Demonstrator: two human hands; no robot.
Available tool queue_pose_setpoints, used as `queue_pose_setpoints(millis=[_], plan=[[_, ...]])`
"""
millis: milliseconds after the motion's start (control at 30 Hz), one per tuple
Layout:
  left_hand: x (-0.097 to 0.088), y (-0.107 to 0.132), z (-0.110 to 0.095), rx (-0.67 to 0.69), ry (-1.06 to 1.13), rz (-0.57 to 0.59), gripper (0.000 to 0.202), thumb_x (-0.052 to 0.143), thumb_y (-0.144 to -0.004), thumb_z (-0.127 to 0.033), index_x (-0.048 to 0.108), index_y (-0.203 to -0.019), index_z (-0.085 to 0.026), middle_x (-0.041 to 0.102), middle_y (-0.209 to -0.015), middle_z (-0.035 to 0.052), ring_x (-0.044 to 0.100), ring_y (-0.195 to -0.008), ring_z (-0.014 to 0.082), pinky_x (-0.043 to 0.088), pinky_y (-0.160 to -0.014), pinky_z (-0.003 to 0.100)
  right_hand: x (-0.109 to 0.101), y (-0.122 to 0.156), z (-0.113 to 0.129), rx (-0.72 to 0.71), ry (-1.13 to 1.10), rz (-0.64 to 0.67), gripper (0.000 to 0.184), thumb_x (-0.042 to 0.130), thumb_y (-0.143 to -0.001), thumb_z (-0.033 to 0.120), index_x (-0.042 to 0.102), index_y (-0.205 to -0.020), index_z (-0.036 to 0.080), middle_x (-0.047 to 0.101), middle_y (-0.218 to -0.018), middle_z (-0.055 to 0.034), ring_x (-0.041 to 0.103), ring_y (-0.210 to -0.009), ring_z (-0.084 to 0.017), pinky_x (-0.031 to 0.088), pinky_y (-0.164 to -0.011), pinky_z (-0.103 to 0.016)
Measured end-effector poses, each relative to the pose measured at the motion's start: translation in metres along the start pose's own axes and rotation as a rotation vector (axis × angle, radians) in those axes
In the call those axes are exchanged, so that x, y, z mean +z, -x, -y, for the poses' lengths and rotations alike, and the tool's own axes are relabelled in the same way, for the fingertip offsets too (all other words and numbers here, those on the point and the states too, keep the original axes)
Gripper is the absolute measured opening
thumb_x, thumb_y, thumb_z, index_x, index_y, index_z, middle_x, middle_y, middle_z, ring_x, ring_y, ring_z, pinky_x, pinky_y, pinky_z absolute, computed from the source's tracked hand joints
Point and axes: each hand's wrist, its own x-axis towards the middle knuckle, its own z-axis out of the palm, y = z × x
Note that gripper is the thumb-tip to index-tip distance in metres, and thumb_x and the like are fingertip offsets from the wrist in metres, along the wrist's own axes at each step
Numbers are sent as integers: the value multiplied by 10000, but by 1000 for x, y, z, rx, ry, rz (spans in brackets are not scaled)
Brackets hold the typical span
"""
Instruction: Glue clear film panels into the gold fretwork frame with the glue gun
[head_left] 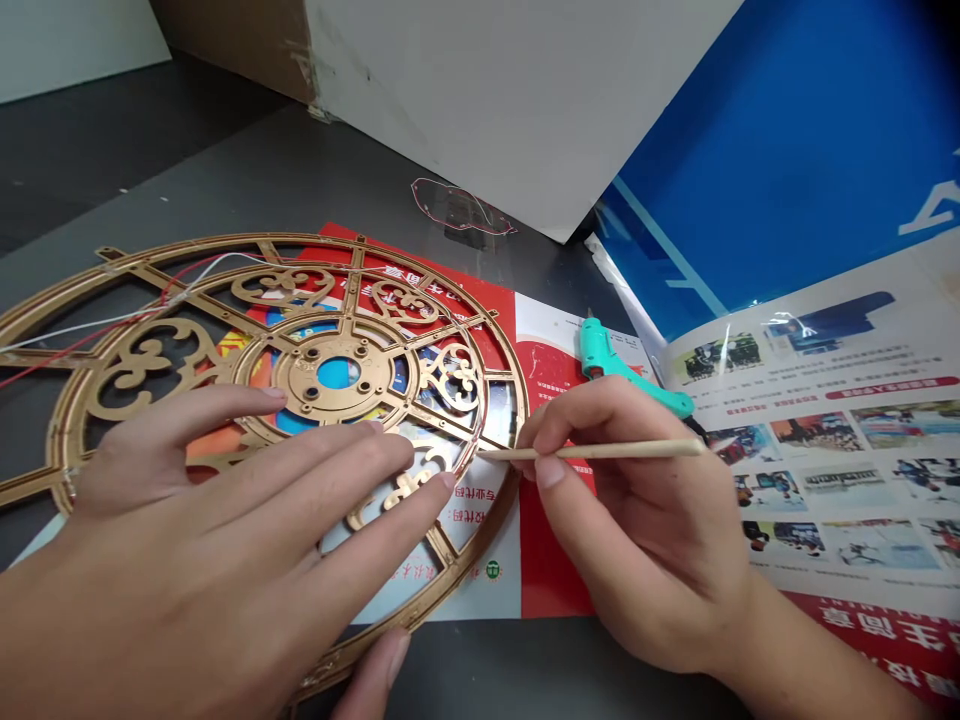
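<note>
A round gold openwork frame [319, 405], with spokes, scroll ornaments and a hub with holes, lies across the left and middle. My left hand [247, 540] rests over its near side, fingers stretched out and spread on the ornaments and inner ring, thumb at the outer rim. In my right hand [630, 500], a thin wooden stick [630, 449] is pinched between thumb and fingers. The stick's narrow end meets the inner ring near the right side. Red and white wires [127, 328] run over the frame's left part and along its ring.
Printed leaflets [555, 560] lie under and right of the frame. A teal glue gun [600, 350] rests beyond my right hand. Thin looped wire [420, 205] lies on the dark table [247, 180]. A large white box [480, 90] and a blue printed sheet [787, 150] stand behind.
</note>
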Motion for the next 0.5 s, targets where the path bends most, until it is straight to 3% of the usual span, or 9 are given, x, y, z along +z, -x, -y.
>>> queue_pose_setpoints(millis=[100, 267, 400, 500], plan=[[17, 16, -5, -10, 9, -9, 891, 773, -811, -510, 798, -1701, -508, 869, -1429, 11, 702, -1676, 491, 530, -1536, 692, 1, -2, -2, -8, -17, 30, 330, 681, -1040, 6, 558, -1042, 312, 691, -813, 89, 673, -632, -117, 561, -598, -258], [34, 34, -14, -3, 4, -4, 865, 773, -812, -491, 823, -1676, -476, 876, -1438, 10, 606, -1807, 491, 519, -1561, 679, 1, -1, -3, 15, -4, 13, 322, 659, -1041, 1, 567, -1054, 309, 670, -826, 88, 649, -635, -117, 541, -597, -266], [18, 22, -11, -5, 2, -18, 913, 740, -826, -493, 770, -1737, -446, 884, -1455, 8, 615, -1799, 485, 473, -1589, 662, 1, 0, -4, 13, 12, 14, 298, 667, -1050, 19, 586, -1054, 306, 687, -838, 77, 650, -643, -123, 548, -599, -269], [-3, -4, -6, 3, 8, -48, 1017, 668, -877, -461, 607, -1891, -414, 910, -1431, -11, 777, -1570, 444, 320, -1668, 603, 1, -1, -4, 9, 17, 18, 316, 677, -1031, 14, 577, -1046, 312, 679, -806, 81, 654, -637, -135, 536, -582, -273]])
